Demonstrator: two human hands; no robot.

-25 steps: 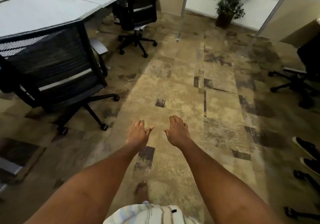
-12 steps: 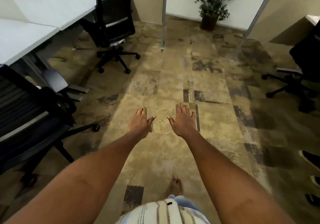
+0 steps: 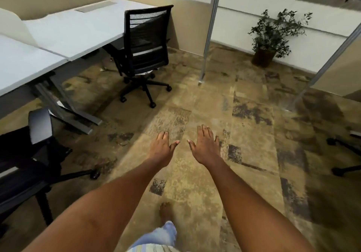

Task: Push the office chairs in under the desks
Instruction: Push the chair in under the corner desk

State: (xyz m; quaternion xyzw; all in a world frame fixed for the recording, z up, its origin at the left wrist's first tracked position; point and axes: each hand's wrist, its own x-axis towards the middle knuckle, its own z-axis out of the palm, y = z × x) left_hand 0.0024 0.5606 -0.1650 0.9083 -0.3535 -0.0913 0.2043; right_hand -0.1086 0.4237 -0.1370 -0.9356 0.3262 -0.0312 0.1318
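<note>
A black mesh-back office chair (image 3: 145, 42) stands ahead on the left, its seat partly under the far white desk (image 3: 78, 29). A second black chair (image 3: 29, 154) is at the lower left edge, mostly cut off, beside the near white desk (image 3: 17, 64). My left hand (image 3: 162, 147) and my right hand (image 3: 205, 146) are stretched out side by side over the carpet, palms down, fingers apart, holding nothing. Both hands are well short of the far chair.
A beige cubicle partition (image 3: 195, 23) with a metal post stands right of the far chair. A potted plant (image 3: 271, 37) is by the back wall. Another chair's wheeled base (image 3: 343, 154) shows at the right edge. My foot (image 3: 166, 212) is on the patterned carpet.
The view has advanced and tilted up toward the far chair, which is now nearer and more central. The near chair has slid to the lower left. My hands stay held out and empty.
</note>
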